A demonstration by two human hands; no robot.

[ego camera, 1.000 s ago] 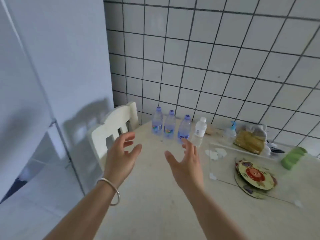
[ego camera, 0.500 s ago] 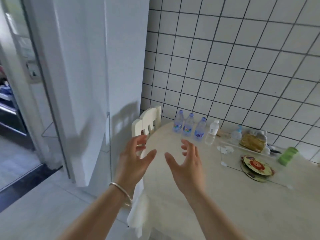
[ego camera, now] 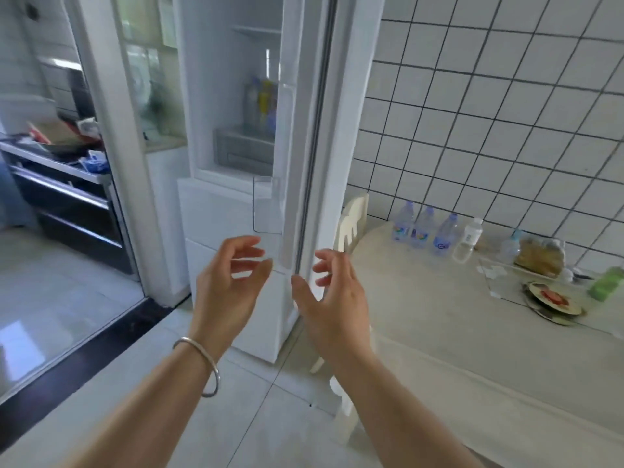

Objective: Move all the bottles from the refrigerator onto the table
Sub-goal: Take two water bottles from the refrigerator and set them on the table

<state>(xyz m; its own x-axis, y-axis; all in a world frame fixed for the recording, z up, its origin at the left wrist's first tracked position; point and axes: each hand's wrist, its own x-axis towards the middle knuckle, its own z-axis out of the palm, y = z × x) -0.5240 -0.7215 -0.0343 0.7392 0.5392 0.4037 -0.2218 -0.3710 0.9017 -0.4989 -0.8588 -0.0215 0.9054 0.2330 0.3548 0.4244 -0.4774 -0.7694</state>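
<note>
Both hands empty, fingers loosely curled: left hand (ego camera: 229, 285), right hand (ego camera: 332, 295). Remaining bottles (ego camera: 261, 103) upright in open refrigerator (ego camera: 233, 197) door rack, blurred. Likely light, slick plastic; grab mid-body. Four water bottles (ego camera: 435, 233) already on table (ego camera: 472, 332).

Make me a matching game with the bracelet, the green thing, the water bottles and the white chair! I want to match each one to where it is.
Things:
1. bracelet
2. green thing
3. water bottles
4. white chair

Places:
A. in a row by the tiled wall
B. between the fridge and the table
C. on the left wrist
D. at the table's far right edge

Pairs: 1-C, 2-D, 3-A, 4-B
</note>
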